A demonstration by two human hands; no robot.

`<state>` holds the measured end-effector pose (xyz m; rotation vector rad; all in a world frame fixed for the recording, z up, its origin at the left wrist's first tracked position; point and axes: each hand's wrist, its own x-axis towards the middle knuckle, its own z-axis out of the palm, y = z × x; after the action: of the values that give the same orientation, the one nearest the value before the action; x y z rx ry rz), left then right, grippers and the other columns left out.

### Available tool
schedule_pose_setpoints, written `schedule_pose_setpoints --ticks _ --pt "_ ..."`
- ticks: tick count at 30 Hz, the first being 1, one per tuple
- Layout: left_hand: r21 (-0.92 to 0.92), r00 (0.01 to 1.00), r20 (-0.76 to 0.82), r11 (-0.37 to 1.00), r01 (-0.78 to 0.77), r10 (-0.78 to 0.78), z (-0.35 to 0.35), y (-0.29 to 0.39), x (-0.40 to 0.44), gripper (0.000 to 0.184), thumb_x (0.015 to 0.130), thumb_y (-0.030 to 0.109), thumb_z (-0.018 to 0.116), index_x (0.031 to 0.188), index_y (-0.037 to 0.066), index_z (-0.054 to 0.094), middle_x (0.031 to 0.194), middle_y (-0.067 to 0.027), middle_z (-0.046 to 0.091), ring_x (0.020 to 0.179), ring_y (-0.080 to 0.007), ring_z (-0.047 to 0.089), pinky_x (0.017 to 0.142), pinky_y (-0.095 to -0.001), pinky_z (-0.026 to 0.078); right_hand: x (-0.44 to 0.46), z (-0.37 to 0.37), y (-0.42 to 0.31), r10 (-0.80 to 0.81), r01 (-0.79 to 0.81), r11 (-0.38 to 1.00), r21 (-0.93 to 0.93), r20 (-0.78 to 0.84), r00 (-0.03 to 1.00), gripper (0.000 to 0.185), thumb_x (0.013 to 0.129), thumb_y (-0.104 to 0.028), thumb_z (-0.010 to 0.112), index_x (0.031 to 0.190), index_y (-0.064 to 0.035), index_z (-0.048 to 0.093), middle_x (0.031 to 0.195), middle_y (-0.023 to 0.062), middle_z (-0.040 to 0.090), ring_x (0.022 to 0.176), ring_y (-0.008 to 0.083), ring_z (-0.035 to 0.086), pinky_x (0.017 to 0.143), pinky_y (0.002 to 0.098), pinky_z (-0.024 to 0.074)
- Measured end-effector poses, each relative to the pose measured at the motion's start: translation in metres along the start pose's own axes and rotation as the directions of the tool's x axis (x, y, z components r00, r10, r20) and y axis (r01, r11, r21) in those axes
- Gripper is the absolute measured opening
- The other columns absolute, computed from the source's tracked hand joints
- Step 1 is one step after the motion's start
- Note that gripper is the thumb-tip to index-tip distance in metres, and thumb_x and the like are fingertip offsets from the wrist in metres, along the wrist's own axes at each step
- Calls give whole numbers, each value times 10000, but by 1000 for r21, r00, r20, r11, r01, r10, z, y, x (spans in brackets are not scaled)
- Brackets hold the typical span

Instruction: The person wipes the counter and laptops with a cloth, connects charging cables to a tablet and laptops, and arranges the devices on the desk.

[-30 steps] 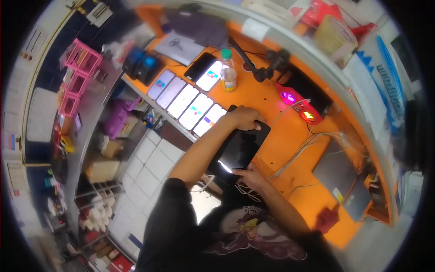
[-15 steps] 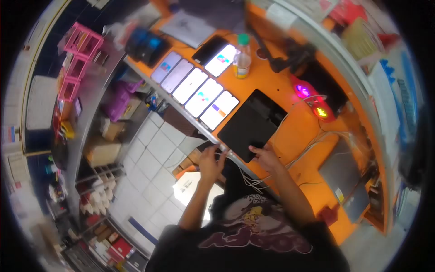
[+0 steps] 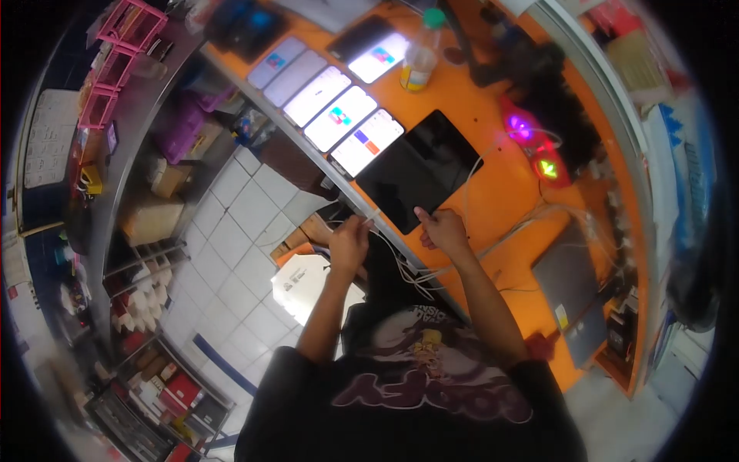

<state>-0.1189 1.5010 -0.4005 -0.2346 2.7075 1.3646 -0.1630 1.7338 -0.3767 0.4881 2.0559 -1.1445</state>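
Observation:
My left hand (image 3: 349, 245) is at the desk's front edge, fingertips pinched on the end of a white cable (image 3: 389, 245). The black tablet (image 3: 422, 169) lies on the orange desk, its screen dark and its near corner towards me. Beside that corner is my right hand (image 3: 445, 232), thumb stretched out over the tablet's edge and apart from the curled fingers. I see nothing held in it; whether the thumb touches the tablet is unclear. Next to the tablet's far left side lies a lit phone (image 3: 368, 144) in a row of several.
A green-capped bottle (image 3: 419, 58) stands behind the phones. A red device (image 3: 539, 146) with purple and green lights sits to the right, near loose cables. A closed grey laptop (image 3: 573, 285) lies on the right. Below the desk edge is a white-tiled floor (image 3: 239, 254).
The camera view has shifted, so the desk items appear higher. My left hand has drawn slightly back towards me. The fingers of my right hand now show curled beside the tablet's corner.

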Motion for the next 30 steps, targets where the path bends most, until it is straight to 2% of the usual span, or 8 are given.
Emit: schedule_pose_setpoints --ticks 5,9,11,14,19,22,25,30 --pt "130 938 -253 969 -208 235 8 -2 -24 281 889 188 701 1083 2 618 1060 -201 645 981 -392 611 836 -445 473 -113 -26 -5 -159 59 929 366 249 955 438 993 -360 597 786 27 610 643 117 666 544 180 673 496 277 544" --pt "-260 836 -500 960 103 -225 73 -30 -92 441 989 357 592 1273 23 543 1242 -162 591 1161 -322 537 1021 -446 403 -203 -70 83 -217 64 892 447 301 929 369 1009 -289 578 781 0 604 650 87 648 525 147 635 469 260 497" --pt "-704 562 196 284 651 -803 110 -28 -117 530 1014 486 461 1333 65 507 1260 -141 585 1191 -314 522 1065 -513 360 -235 -88 159 -127 92 916 390 66 990 331 999 -267 595 783 -17 609 644 73 641 542 121 620 481 248 475" --pt "-645 538 700 -90 759 -469 157 2 -144 646 1015 622 271 1424 152 436 1397 -130 521 1277 -323 487 1093 -609 300 -269 -105 291 11 109 879 464 -248 969 354 982 -315 612 769 -32 628 642 54 651 515 117 609 454 248 444" --pt "-824 666 455 4 567 -591 198 4 -185 595 1041 551 289 1334 85 513 1335 -158 564 1209 -339 533 1033 -538 390 -317 -117 392 81 68 960 270 -504 860 326 955 -294 640 813 -3 673 660 66 658 550 137 632 509 286 485" --pt "-361 722 -500 873 329 -479 209 29 -240 420 1029 334 483 1041 -73 583 1026 -233 613 1018 -367 578 866 -457 454 -313 -106 389 29 102 930 352 -349 937 318 963 -287 620 875 12 681 697 75 665 583 135 634 559 289 502" --pt "167 897 -111 898 -407 427 212 107 -287 299 946 316 617 981 19 612 971 -193 609 911 -353 559 829 -455 429 -291 -92 377 -217 268 933 238 -221 951 323 968 -293 601 906 15 674 731 84 661 623 137 610 594 292 493" --pt "550 924 -52 783 -290 379 245 126 -290 314 932 361 632 992 53 618 920 -169 657 896 -390 606 800 -482 455 -272 -97 354 -319 331 906 263 -85 944 305 950 -276 606 930 20 673 743 116 665 675 193 625 657 328 499"
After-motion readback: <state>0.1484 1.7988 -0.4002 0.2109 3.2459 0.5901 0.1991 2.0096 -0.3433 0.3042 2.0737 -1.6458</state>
